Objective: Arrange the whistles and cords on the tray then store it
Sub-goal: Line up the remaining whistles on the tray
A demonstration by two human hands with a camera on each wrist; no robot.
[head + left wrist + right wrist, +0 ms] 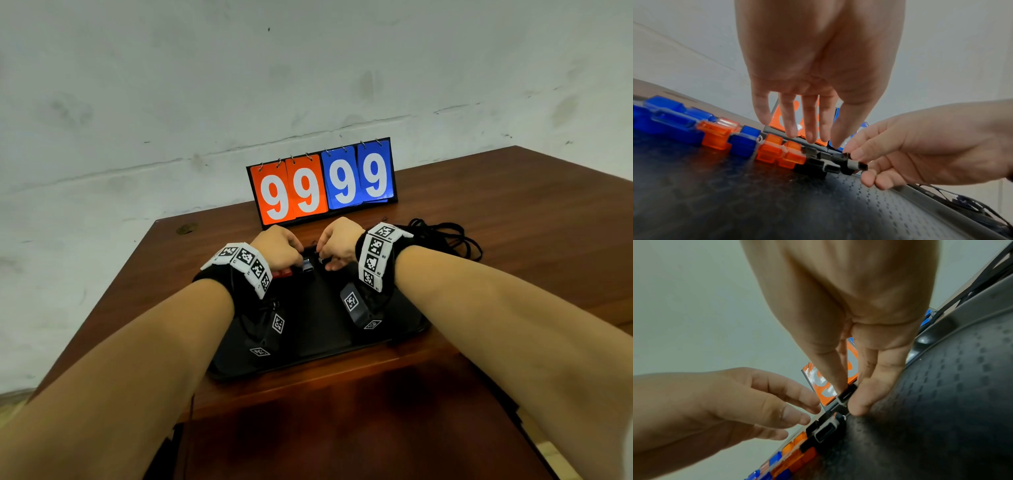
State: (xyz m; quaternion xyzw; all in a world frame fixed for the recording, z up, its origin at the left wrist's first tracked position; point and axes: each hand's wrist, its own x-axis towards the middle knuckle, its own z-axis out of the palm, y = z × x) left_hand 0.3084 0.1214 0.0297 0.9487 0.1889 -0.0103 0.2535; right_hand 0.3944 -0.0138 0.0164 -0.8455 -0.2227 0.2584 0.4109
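Dimpled black tray [890, 203]; right hand [920, 151] pinches boxy black whistle [854, 163].

Both my forearms are bare, no sleeves. Each wrist has a black fabric wristband [376, 260] wrapped with a white strip of square black-and-white marker tags [248, 262]. Under each wrist hangs a small dark camera unit [354, 305] with the same kind of tags stuck on.
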